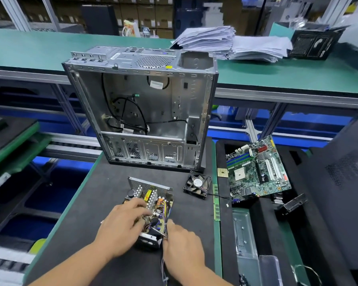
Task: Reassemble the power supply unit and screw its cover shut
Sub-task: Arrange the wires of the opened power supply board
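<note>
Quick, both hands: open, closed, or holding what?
Left hand: open, fingers resting on the power supply unit.
Right hand: gripping the wire bundle beside the unit.

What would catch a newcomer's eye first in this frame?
The empty computer case stands open at the middle of the dark mat. In front of it, both hands work on the open power supply: the left hand rests on its parts, the right hand is at its wires. A green circuit board lies to the right, a small fan between.
</note>
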